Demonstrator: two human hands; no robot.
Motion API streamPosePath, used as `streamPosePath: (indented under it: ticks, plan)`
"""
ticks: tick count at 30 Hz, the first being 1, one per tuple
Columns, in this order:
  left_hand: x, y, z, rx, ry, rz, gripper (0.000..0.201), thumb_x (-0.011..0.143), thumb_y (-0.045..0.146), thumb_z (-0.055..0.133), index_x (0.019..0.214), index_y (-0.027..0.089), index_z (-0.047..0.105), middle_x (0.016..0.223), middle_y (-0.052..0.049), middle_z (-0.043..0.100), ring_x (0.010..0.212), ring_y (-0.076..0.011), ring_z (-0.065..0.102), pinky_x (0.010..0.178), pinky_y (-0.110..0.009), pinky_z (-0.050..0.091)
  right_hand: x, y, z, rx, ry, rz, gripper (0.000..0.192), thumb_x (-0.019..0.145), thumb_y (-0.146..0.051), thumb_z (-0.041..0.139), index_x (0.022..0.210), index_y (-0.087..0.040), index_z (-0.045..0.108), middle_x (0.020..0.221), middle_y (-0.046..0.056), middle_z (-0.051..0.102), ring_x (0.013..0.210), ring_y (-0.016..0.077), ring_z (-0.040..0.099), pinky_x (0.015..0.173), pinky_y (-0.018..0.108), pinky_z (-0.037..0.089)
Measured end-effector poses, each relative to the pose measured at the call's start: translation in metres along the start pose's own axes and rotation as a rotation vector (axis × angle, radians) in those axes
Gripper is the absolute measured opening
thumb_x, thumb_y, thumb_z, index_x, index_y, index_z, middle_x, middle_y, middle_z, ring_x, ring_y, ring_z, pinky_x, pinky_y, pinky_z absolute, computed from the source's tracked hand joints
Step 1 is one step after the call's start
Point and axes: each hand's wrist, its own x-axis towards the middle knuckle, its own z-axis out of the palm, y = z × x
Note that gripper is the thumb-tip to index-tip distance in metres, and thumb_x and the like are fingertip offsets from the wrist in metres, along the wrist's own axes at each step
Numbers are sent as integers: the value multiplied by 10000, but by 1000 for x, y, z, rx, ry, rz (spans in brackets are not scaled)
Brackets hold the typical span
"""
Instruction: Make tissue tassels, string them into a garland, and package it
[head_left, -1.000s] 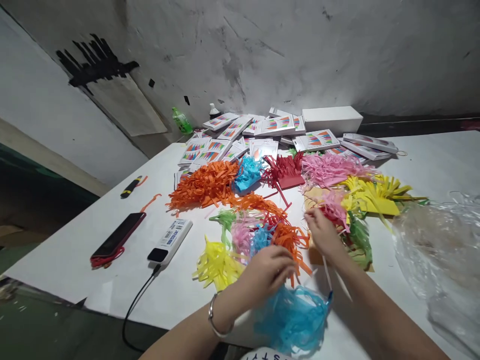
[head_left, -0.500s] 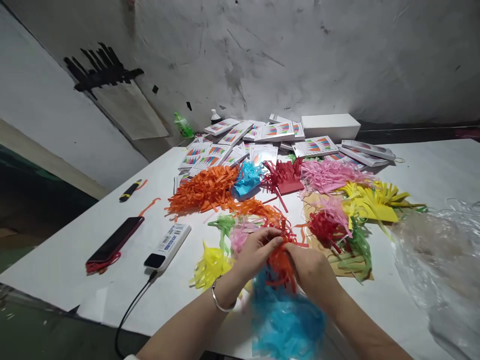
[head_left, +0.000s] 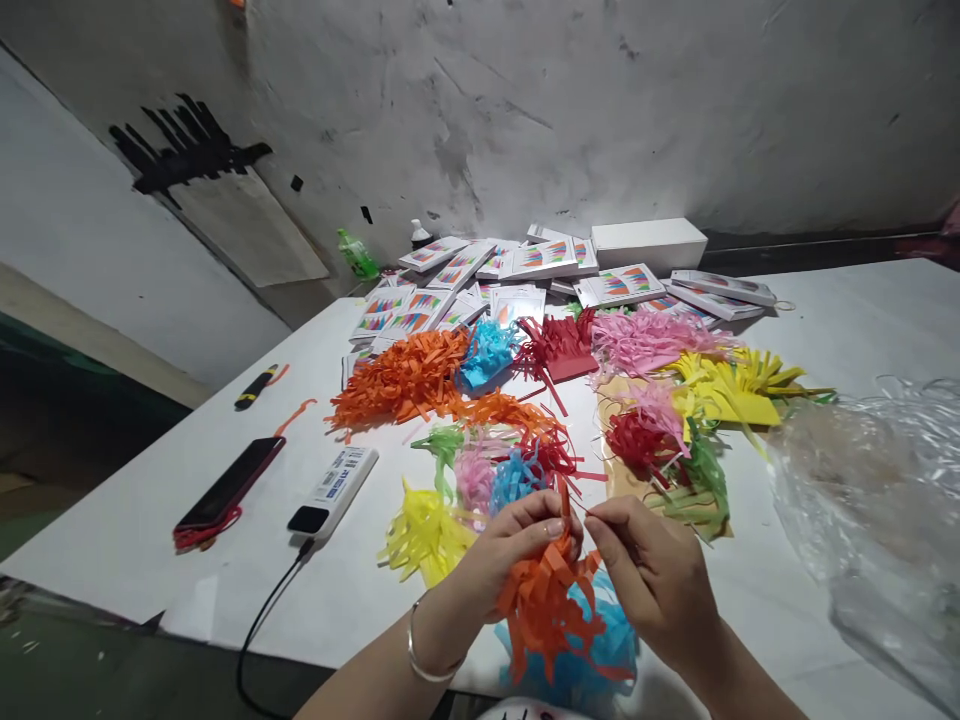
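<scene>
— At bottom centre, what's each hand doing?
— Left hand (head_left: 517, 555) is pinched on the orange tassel (head_left: 544, 600), strips hanging down; right hand (head_left: 652, 580), just right, pinches its top, over the blue tassel (head_left: 600, 650)

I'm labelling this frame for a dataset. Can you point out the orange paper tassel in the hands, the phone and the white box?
orange paper tassel (head_left: 544, 600), head view, its hanging strips.
phone (head_left: 229, 483), head view, middle of its dark screen.
white box (head_left: 649, 245), head view, its front face.
</scene>
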Motion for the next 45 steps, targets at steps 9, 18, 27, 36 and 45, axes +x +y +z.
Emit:
streamPosePath:
  ticks: [9, 18, 27, 36, 45]
  plan:
    - [-1, -5, -10, 20, 35, 11, 291, 753, 360, 835, 806, 147, 643, 751, -12, 628, 643, -92, 580, 644, -198, 485, -11, 3, 7, -2, 28, 18, 108, 962, -147, 541, 915, -225, 599, 653, -39, 647, 508, 115, 573, 521, 225, 409]
    - [-6, 2, -12, 567, 93, 170, 279, 878, 432, 689, 845, 157, 655, 792, -17, 616, 739, -136, 548, 712, -246, 440, -9, 8, 4, 8, -176, 222, 152, 990, -286, 504, 916, -220, 619, 599, -41, 578, 483, 116, 534, 477, 223, 378]
    - [-13, 0, -10, 1181, 92, 422, 189, 946, 205, 487, 871, 161, 655, 790, -58, 658, 727, -170, 585, 682, -287, 443, -14, 17, 15, 548, -351, 644, 348, 954, -510, 562, 1102, -198, 601, 583, -60, 550, 480, 109, 522, 454, 197, 428]
    - [-11, -3, -15, 1002, 149, 529, 207, 951, 339, 622, 1045, 203, 747, 1065, -111, 686, 993, -234, 648, 893, -371, 514, -23, 23, 21, 372, -275, 430, 234, 1020, -394, 467, 1060, -205, 598, 704, -2, 669, 597, 138, 650, 564, 220, 512]
    - [-4, 52, -33, 58, 399, 481, 210, 859, 316, 750, 787, 164, 625, 760, -1, 682, 534, -71, 550, 535, -177, 473, -17, 69, -20, -239, -332, 33, 212, 998, -291, 478, 919, -243, 669, 815, 45, 731, 747, 213, 641, 720, 340, 499]
